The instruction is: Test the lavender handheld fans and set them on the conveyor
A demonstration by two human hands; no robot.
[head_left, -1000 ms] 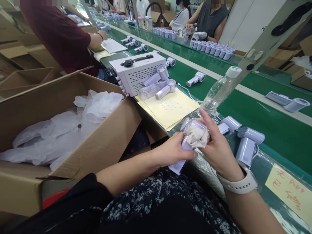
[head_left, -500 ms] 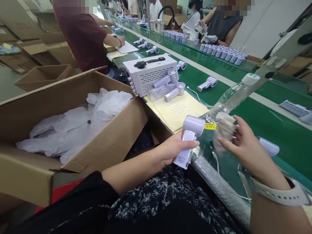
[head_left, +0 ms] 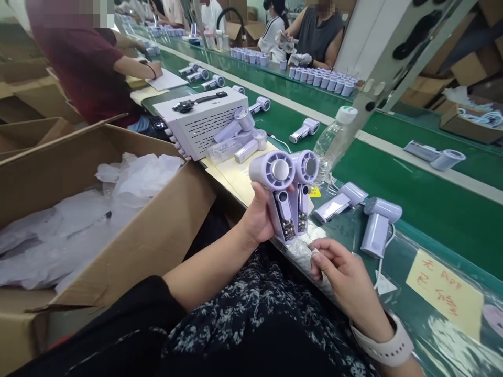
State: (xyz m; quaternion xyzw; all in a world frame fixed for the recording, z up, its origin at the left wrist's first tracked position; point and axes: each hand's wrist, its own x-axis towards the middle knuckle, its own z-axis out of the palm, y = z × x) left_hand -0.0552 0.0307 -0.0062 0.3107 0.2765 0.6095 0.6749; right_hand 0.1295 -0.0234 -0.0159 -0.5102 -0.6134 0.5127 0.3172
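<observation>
My left hand (head_left: 259, 217) grips two lilac handheld fans side by side. The nearer fan (head_left: 274, 172) and the one behind it (head_left: 305, 166) have their round grilles toward me. Both handles are uncovered, with a battery-like cylinder and a circuit board showing inside. Just below them, my right hand (head_left: 341, 272) is closed, thumb and fingertips pinching a crumpled whitish piece (head_left: 314, 250); whether it is cloth or film I cannot tell. Clear plastic wrap (head_left: 301, 255) lies along the bench edge there. Right of the hands lie a lilac fan (head_left: 341, 201) and another fan (head_left: 379, 228) beside a white cable.
An open carton (head_left: 165, 225) with white plastic bags stands at left. Ahead are a white power box (head_left: 208, 123), fans on yellow paper and a clear bottle (head_left: 334, 139). A handwritten note (head_left: 444, 293) lies at right. Co-workers sit along the green conveyor (head_left: 412, 178).
My left hand has turned what it holds, so two open-handled fans show where one did. My right hand has moved left and down from beside the bottle. The view has shifted right.
</observation>
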